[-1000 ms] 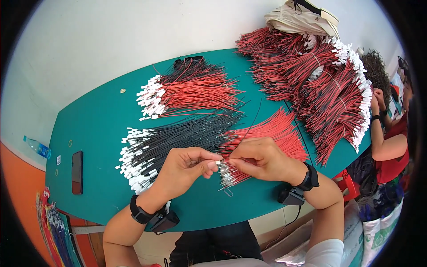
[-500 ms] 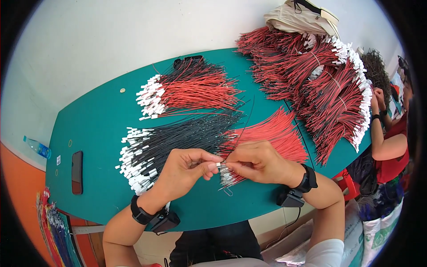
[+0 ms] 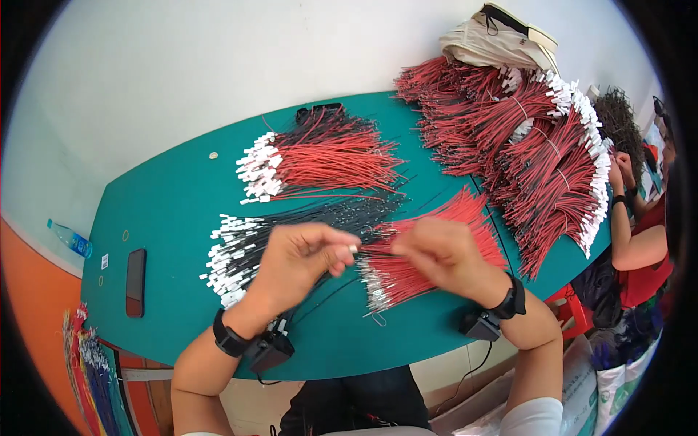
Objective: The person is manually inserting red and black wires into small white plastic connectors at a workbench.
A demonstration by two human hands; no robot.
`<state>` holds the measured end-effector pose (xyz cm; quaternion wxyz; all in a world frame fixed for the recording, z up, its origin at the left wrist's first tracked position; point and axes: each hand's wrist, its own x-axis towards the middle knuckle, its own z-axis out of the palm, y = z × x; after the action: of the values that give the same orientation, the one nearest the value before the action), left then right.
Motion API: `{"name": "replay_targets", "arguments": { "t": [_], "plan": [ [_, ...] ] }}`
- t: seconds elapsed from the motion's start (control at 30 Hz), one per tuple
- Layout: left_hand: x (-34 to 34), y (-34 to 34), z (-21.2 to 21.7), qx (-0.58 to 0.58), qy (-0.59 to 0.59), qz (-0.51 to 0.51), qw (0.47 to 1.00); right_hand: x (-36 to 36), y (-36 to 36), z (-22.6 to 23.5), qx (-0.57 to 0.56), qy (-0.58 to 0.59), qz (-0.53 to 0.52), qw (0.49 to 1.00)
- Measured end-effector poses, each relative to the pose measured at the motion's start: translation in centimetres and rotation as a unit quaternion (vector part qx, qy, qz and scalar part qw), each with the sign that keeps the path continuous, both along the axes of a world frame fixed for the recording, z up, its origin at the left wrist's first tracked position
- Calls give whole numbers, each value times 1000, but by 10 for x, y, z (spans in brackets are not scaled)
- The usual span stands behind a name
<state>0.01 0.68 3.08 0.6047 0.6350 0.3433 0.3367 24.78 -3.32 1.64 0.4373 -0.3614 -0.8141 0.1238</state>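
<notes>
My left hand [image 3: 302,258] pinches a small white connector [image 3: 353,248] between thumb and forefinger. A black wire [image 3: 327,292] trails below that hand. Just to its right, my right hand [image 3: 440,254] hovers above a fan of red wires [image 3: 418,280] with bare silvery ends; its fingertips are smeared by motion, so I cannot make out whether anything is in them. Under and left of my left hand lies a spread of black wires [image 3: 305,212] tipped with white connectors [image 3: 231,251]. Farther back rests a pile of red and black wires [image 3: 334,161] with white connectors.
Large bundles of red and black wires [image 3: 509,138] fill the table's far right, with a beige bag [image 3: 494,43] behind them. A phone [image 3: 135,283] and a water bottle [image 3: 70,239] are at the left. A co-worker's arm [image 3: 632,243] shows at the right edge.
My hands were together at the white connector; now my right hand has drawn away to the right. My left hand keeps the connector. The whole view has shifted slightly.
</notes>
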Motion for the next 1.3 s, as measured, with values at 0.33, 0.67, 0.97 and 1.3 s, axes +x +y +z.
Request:
{"name": "replay_targets", "arguments": {
  "t": [0.33,0.67,0.97,1.3],
  "plan": [
    [-65,137,20,144,232,205,940,10,7,12,-2,-80,-46,996],
    [-101,20,21,137,362,68,920,8,4,7,-196,-203,106,954],
    [-101,-3,8,236,428,67,870,7,7,4,-203,-190,137,951],
    [-90,-1,14,319,361,127,867,4,7,6,-171,-140,120,968]
  ]
}}
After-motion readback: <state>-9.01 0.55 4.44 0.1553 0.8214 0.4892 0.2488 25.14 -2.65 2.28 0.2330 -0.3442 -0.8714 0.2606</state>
